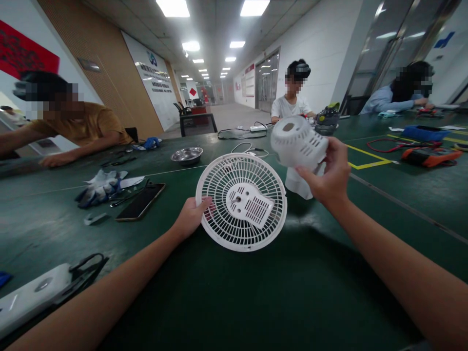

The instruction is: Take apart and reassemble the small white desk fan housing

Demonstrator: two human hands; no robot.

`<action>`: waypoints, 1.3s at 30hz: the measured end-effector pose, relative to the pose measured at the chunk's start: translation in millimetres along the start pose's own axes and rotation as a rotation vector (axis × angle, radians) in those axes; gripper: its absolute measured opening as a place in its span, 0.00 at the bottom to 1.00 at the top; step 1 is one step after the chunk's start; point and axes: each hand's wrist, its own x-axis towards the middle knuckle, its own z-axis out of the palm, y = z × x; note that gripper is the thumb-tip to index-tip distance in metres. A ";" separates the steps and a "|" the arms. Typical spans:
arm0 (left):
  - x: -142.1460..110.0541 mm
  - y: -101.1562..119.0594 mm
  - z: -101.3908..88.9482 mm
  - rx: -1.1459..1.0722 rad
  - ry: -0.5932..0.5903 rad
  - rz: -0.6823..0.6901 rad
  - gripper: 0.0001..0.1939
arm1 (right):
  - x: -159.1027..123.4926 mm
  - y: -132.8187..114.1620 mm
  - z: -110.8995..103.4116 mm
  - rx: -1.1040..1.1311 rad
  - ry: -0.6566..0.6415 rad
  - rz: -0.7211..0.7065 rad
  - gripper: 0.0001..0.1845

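Note:
My left hand (190,215) grips the left rim of a round white fan grille (208,183), thumb on the front and fingers behind. At the grille's centre is a slotted white plate (256,208) with small round holes. My right hand (331,173) is closed on a white plastic fan motor housing (292,139), held above the table to the right of the grille. It has vent slots and a round opening on top. Just under the housing is a white plastic piece (298,184), partly hidden; I cannot tell whether the two are joined.
On the green table (234,297), a metal bowl (186,155), a phone (142,202) and gloves (100,187) lie left and ahead. A white device (40,292) sits near left; an orange multimeter (431,155) and blue tray (425,133) sit right. Several people sit around.

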 end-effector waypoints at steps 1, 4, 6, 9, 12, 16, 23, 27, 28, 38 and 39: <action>0.0 0.0 -0.3 0.000 0.002 -0.002 0.20 | -3.8 -6.9 3.9 0.026 -0.060 0.006 0.43; -0.2 -0.1 -1.0 0.004 0.006 0.002 0.20 | -18.1 -20.3 19.4 0.076 -0.218 0.111 0.39; -0.7 0.3 -0.8 0.010 0.002 0.009 0.20 | -27.5 -23.0 29.5 0.083 -0.339 0.177 0.36; -1.7 2.3 0.2 0.007 -0.008 0.019 0.20 | -36.1 -22.3 38.5 0.024 -0.512 0.203 0.36; -2.8 5.0 1.2 -0.003 -0.001 0.023 0.19 | -37.7 -21.8 39.6 -0.038 -0.660 0.250 0.39; -3.8 6.5 1.5 -0.011 -0.003 0.012 0.19 | -38.1 -20.5 38.7 -0.091 -0.771 0.292 0.37; -3.2 5.6 2.2 -0.045 0.000 -0.001 0.16 | -37.1 -11.3 40.8 -0.123 -0.735 0.138 0.18; -3.6 7.7 3.1 -0.042 0.010 0.002 0.16 | -31.0 -23.8 32.0 0.012 -0.611 0.138 0.10; -3.9 8.7 3.3 -0.043 0.013 0.001 0.16 | -30.4 -29.2 29.7 0.086 -0.606 0.226 0.12; -6.5 15.2 4.7 -0.048 -0.003 -0.024 0.15 | -44.8 -84.2 21.6 1.100 -1.093 1.238 0.21; -6.7 15.6 4.9 -0.050 0.000 -0.030 0.15 | -45.7 -85.1 22.3 1.137 -1.079 1.258 0.21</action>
